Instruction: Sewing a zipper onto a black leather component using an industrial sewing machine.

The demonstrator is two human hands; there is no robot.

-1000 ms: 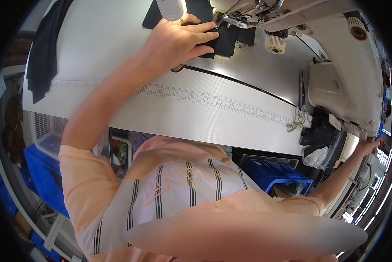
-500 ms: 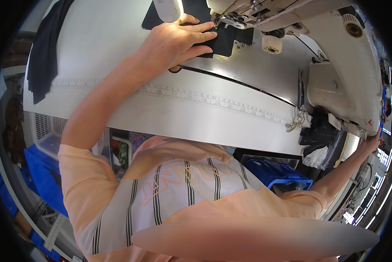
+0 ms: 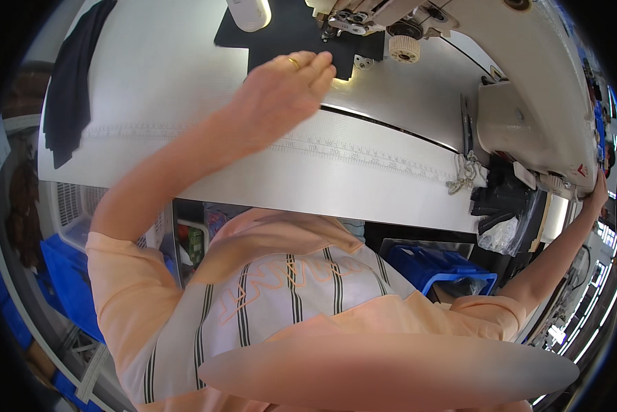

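Your left hand (image 3: 284, 93) has drawn back toward you from the presser foot (image 3: 326, 34), its forearm slanting across the bench (image 3: 384, 196). Its fingers are extended, close together, over the black cloth (image 3: 284, 41) lying beneath the foot; contact is unclear. Your right hand (image 3: 597, 193) reaches the sewing machine's (image 3: 538, 82) right end; its grip you cannot tell.

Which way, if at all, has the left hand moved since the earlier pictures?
Yes: judged against the cream ribbed knob, the left hand has moved toward the person's body and slightly right.
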